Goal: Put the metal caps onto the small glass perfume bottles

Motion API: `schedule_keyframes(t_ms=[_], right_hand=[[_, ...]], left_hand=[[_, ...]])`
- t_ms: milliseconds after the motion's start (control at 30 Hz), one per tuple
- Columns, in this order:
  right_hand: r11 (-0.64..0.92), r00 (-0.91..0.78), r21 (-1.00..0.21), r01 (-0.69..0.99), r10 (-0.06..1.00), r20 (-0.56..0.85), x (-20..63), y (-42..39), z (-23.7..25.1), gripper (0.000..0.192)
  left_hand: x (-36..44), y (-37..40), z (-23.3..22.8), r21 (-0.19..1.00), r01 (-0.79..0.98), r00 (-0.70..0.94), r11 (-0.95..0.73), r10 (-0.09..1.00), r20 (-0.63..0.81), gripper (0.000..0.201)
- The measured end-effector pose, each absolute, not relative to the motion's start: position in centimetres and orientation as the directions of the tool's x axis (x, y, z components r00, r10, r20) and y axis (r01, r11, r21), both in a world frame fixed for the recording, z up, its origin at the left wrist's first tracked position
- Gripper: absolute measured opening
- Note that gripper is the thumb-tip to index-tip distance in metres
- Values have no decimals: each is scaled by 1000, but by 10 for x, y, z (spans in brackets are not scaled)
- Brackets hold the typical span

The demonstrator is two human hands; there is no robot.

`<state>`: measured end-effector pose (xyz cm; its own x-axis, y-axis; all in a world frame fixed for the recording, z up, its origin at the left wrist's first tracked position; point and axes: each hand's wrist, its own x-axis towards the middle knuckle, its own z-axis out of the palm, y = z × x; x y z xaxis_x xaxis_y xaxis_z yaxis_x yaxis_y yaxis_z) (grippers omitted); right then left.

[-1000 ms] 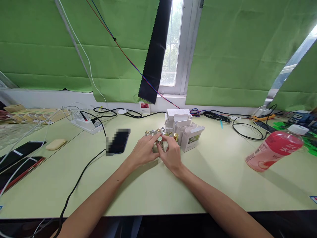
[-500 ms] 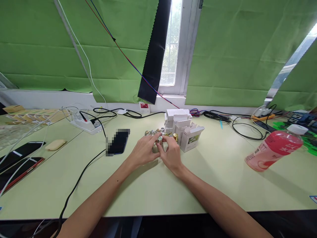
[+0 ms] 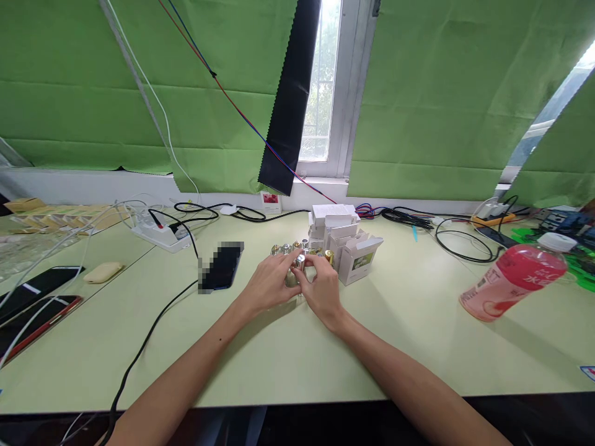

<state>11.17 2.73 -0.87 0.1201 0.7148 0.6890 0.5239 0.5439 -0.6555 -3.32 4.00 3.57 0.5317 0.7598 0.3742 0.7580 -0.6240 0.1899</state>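
Observation:
Near the middle of the table, my left hand (image 3: 271, 280) and my right hand (image 3: 322, 290) meet around a small bottle with a shiny silver cap (image 3: 300, 262). The fingers and thumbs of both hands close on it from either side, and they hide part of its body. Just behind my fingers stand several more small bottles (image 3: 275, 249) with silver or gold caps. One gold cap (image 3: 329, 256) shows beside my right fingers. To the right of these is a group of small white boxes (image 3: 335, 217), the front one bearing a picture and with its flap raised.
A black phone (image 3: 224, 266) lies left of my hands, with a black cable (image 3: 153, 331) running past it. A power strip (image 3: 162, 234) sits farther back. At the right stands a pink drink bottle (image 3: 514, 279). Coiled black cables (image 3: 406, 217) lie along the back edge.
Both hands stay in nearly the same place around the small bottle. The silver cap is slightly higher between my fingers. Everything else on the table looks unmoved.

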Motion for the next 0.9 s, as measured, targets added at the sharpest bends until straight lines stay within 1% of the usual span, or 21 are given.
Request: schedule_keyframes(t_ms=[200,333,433,633,900], right_hand=[[542,117,-647,536,711,693,111,24,-6,16],[543,120,-648,534,710,694,111,22,-4,26],[562,109,-629,537,693,712,111,22,-4,28],[571,83,-619,539,696,714,112,22,-5,28],[553,90,-623,554,704,704,112,23,-3,21]], left_hand=[[-34,39,37,198,759,530,-621,765,367,62],[-34,39,37,201,752,537,-628,760,366,63],[-33,40,36,203,750,534,-630,758,375,63],[-33,40,35,210,754,525,-623,763,376,64],[-34,40,36,209,756,526,-621,766,370,64]])
